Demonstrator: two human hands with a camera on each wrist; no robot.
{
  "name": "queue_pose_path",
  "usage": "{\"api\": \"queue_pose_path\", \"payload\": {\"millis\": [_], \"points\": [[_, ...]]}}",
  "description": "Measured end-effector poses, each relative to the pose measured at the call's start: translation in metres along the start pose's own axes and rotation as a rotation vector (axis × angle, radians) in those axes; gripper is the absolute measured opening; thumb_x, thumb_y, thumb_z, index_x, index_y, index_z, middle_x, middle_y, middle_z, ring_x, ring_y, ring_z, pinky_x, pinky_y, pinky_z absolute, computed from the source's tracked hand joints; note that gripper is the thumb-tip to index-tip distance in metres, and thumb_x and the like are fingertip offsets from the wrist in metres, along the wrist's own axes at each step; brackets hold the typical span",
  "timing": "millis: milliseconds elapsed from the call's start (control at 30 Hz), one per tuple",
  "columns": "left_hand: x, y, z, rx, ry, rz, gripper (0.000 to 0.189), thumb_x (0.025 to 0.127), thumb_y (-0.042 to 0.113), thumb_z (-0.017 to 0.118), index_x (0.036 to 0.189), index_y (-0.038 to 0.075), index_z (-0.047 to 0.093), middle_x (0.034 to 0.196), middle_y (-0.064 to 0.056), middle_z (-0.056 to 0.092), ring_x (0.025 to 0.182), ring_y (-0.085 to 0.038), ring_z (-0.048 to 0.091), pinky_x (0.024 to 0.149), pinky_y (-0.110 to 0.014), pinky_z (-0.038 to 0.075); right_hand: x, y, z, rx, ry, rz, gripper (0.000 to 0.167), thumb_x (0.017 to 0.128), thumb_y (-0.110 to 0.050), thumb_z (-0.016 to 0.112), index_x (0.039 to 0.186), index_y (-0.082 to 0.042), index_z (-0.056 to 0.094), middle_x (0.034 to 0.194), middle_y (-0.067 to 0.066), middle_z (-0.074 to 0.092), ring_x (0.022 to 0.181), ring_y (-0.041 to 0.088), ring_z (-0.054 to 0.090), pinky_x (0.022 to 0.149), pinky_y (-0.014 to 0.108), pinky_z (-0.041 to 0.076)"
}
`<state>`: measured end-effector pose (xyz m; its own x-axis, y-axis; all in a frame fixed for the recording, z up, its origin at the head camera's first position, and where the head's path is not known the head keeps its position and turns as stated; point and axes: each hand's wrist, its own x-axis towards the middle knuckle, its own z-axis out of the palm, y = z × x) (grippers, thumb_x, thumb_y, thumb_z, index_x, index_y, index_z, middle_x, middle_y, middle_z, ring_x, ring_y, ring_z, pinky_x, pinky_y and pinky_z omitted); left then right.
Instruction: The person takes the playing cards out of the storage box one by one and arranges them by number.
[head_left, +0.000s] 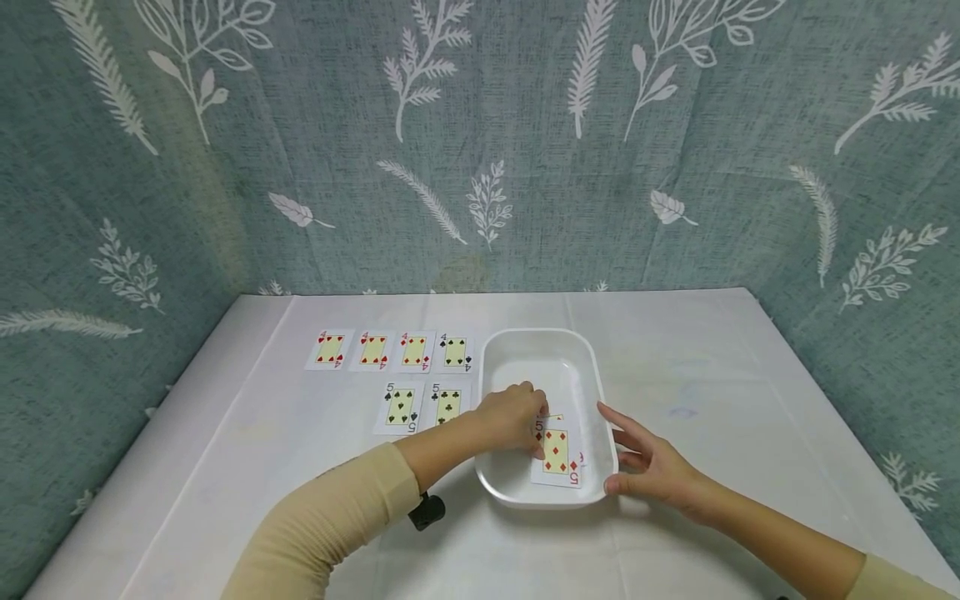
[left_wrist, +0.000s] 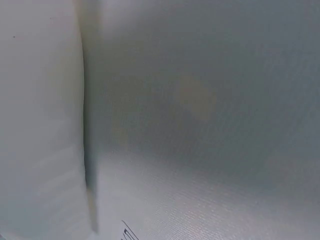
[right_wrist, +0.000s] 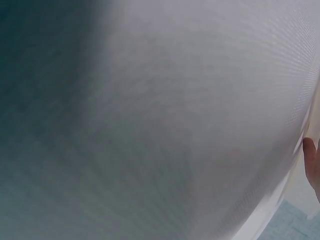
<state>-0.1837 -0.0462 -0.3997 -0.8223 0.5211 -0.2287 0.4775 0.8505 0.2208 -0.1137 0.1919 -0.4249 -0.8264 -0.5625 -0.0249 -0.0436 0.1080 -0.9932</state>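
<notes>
My left hand (head_left: 513, 417) reaches into a white tray (head_left: 573, 336) and pinches the left edge of a playing card (head_left: 556, 454), a red five of diamonds. At least one more card is partly covered beneath it. My right hand (head_left: 660, 475) holds the tray's right side, thumb and index fingertip at the rim. Left of the tray lie the five of clubs (head_left: 448, 403), partly behind my left forearm, and the five of spades (head_left: 400, 407). In the right wrist view, part of a hand (right_wrist: 313, 167) shows at the right edge.
Several cards marked 4 lie in a row above the fives, among them a red diamond card (head_left: 415, 351) and a black spade card (head_left: 454, 352). A small black object (head_left: 427, 511) sits below my left wrist. White cloth (head_left: 697, 358) covers the table; leaf-patterned fabric (head_left: 525, 225) stands behind it.
</notes>
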Motion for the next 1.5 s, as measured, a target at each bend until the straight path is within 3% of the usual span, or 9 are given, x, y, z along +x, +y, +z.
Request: {"api": "queue_pose_path", "payload": {"millis": [167,300,567,900,1167,1300,1500], "points": [[0.000,-0.001,0.000,-0.019,-0.023,-0.001,0.051,0.064,0.039,0.086,0.102,0.018,0.059,0.085,0.006,0.049,0.079,-0.009,0.048,0.066,-0.025,0.043,0.000,-0.002,0.000,-0.007,0.000,0.001,0.091,0.082,-0.007,0.073,0.151,-0.008,0.014,0.141,0.040,0.029,0.120,0.045,0.049,0.087,0.023,0.050],[0.001,-0.001,-0.001,-0.080,-0.041,-0.005,0.049,0.065,0.035,0.087,0.099,0.017,0.057,0.084,0.006,0.050,0.079,-0.009,0.049,0.067,-0.024,0.043,0.000,-0.002,0.000,-0.012,0.002,0.000,0.091,0.082,-0.008,0.073,0.151,-0.008,0.015,0.141,0.040,0.029,0.120,0.049,0.046,0.088,0.022,0.049],[0.003,-0.001,-0.001,-0.265,-0.107,0.022,0.048,0.067,0.016,0.086,0.097,0.012,0.050,0.081,0.004,0.054,0.074,-0.009,0.051,0.070,-0.021,0.044,0.000,-0.002,0.000,-0.015,0.004,0.001,0.091,0.081,-0.008,0.073,0.151,-0.007,0.015,0.139,0.040,0.031,0.118,0.035,0.054,0.087,0.023,0.050],[0.000,-0.001,-0.001,-0.346,-0.123,0.098,0.042,0.078,0.005,0.076,0.103,0.012,0.044,0.082,0.003,0.052,0.072,-0.008,0.048,0.065,-0.018,0.042,-0.001,-0.002,0.001,0.001,0.000,-0.007,0.091,0.082,-0.007,0.073,0.151,-0.007,0.014,0.139,0.041,0.030,0.115,0.023,0.058,0.086,0.024,0.051],[-0.005,-0.003,-0.002,-0.372,-0.111,0.158,0.050,0.082,0.001,0.069,0.122,0.017,0.044,0.080,0.002,0.054,0.071,-0.008,0.050,0.065,-0.018,0.043,-0.001,0.002,0.000,0.007,-0.010,-0.013,0.090,0.082,-0.008,0.073,0.151,-0.008,0.014,0.139,0.041,0.029,0.116,0.022,0.057,0.086,0.024,0.051],[-0.008,-0.005,-0.005,-0.397,-0.109,0.215,0.046,0.083,0.001,0.069,0.120,0.019,0.049,0.078,0.003,0.054,0.071,-0.007,0.050,0.066,-0.017,0.043,0.000,0.003,0.000,0.011,-0.017,-0.015,0.090,0.083,-0.007,0.072,0.151,-0.008,0.014,0.139,0.041,0.029,0.117,0.021,0.057,0.086,0.025,0.051],[-0.012,-0.010,-0.012,-0.514,-0.107,0.243,0.045,0.084,-0.002,0.067,0.121,0.018,0.052,0.084,0.001,0.055,0.074,-0.008,0.054,0.066,-0.017,0.049,0.000,0.001,0.000,-0.003,-0.005,-0.010,0.090,0.082,-0.007,0.072,0.151,-0.008,0.014,0.139,0.041,0.029,0.120,0.036,0.053,0.087,0.024,0.050]]}}
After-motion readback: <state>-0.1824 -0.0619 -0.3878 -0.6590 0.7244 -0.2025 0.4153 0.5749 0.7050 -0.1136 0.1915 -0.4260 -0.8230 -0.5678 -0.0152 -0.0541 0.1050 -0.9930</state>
